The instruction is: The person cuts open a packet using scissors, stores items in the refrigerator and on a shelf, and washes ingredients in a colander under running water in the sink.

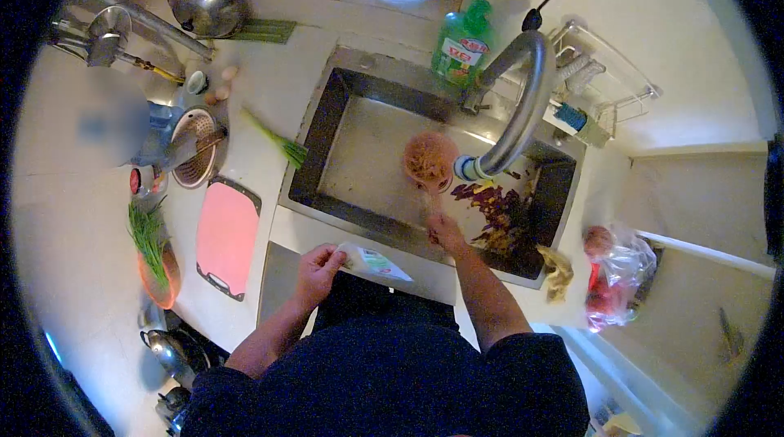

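We've got the strainer (431, 141) in or over the sink (359, 131), handle gripped in our right hand (445, 233); long axis runs forward, bowl just left of the tap (527, 127) outlet. Left hand (320, 268), farther off, pinches a packet (377, 264).

Dull metal sink (367, 131); smooth, shiny metal faucet (535, 102); plastic-looking strainer (447, 143); thin, glossy plastic packet (379, 265); translucent plastic bottle (463, 43); smooth, matt cutting board (228, 237); matt cloth shirt (384, 380).
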Available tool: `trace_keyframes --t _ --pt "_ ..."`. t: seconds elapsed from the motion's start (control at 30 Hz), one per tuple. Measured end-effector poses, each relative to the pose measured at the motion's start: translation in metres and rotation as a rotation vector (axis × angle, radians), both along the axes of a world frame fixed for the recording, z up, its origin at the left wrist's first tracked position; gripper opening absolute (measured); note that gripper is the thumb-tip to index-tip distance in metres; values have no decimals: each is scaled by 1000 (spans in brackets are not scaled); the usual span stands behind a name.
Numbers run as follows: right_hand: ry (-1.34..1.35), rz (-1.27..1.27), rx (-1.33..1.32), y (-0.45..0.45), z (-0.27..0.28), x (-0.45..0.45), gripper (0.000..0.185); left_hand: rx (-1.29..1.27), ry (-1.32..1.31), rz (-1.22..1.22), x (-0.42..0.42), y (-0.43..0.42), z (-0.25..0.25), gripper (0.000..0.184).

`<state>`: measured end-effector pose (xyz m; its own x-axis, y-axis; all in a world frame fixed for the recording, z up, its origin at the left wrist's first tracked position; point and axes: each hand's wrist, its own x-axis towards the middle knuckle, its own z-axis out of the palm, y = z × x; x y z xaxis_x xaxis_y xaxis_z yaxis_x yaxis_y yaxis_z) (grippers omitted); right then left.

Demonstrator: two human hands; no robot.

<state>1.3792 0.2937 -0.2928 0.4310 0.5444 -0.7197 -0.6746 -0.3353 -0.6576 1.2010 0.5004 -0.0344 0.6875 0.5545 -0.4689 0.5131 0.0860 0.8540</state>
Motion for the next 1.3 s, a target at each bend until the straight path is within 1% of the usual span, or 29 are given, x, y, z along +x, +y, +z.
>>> trace_keyframes --t 0.07,0.13,0.17,0.23,0.27,0.37,0.4,0.47,0.6,0.63,0.67,0.7,0.73,0.8,0.83,0.93,0.97,1.03,1.13,1.2,1.27,1.3 --pt "12 72 61 6 -33 -8 25 20 8 5 3 -8 2 16" --pt "-23 170 166 6 -81 -9 31 53 72 -38 5 -14 6 16" --pt "-239 318 88 14 -86 -3 36 69 100 -60 6 -16 7 16" --pt "-376 495 -24 19 -92 10 40 47 83 -49 7 -22 7 17" --pt "-357 541 -60 22 -76 19 42 36 75 -42 6 -23 6 17" --pt "-306 512 -87 38 -53 32 50 24 13 25 2 -28 -2 17" --pt "-297 447 -92 44 -49 33 53 44 30 9 2 -27 -1 17" --pt "-309 296 -113 55 -52 36 48 82 73 -24 1 -22 6 16" --pt "-773 -423 -311 68 -11 51 38 68 45 24 -4 -18 18 15" --pt "-628 -803 -119 70 -11 60 25 38 12 41 -7 -16 15 15" --pt "-465 -1166 87 69 -11 68 17 6 -25 60 -13 -14 8 15" --pt "-638 -998 -18 61 46 74 17 -24 -65 83 -17 -11 0 15" --pt "-806 -819 -121 52 128 76 17 -18 -56 79 -20 -6 -9 15" --pt "-883 -683 52 46 224 61 19 -15 -30 73 -25 -2 -19 15" --pt "-917 -615 140 47 245 55 22 -11 -13 78 -20 -1 -13 15" --pt "-1236 -331 -114 66 242 55 21 74 46 -16 -4 5 0 16" --pt "-1294 -281 -88 81 242 58 21 35 -57 16 -3 5 -8 18" --pt "-1406 -183 -38 107 241 66 21 0 -99 22 -1 6 -13 18" --pt "-1549 -182 21 97 221 80 22 25 -111 9 -2 12 -7 18" --pt "-1782 -23 -213 88 218 105 37 11 -126 32 -7 15 -8 17" --pt "-1950 96 -491 81 182 150 39 -54 -145 92 -21 14 -16 16" --pt "-1832 252 -461 80 160 177 39 -27 -109 84 -26 14 -17 16"
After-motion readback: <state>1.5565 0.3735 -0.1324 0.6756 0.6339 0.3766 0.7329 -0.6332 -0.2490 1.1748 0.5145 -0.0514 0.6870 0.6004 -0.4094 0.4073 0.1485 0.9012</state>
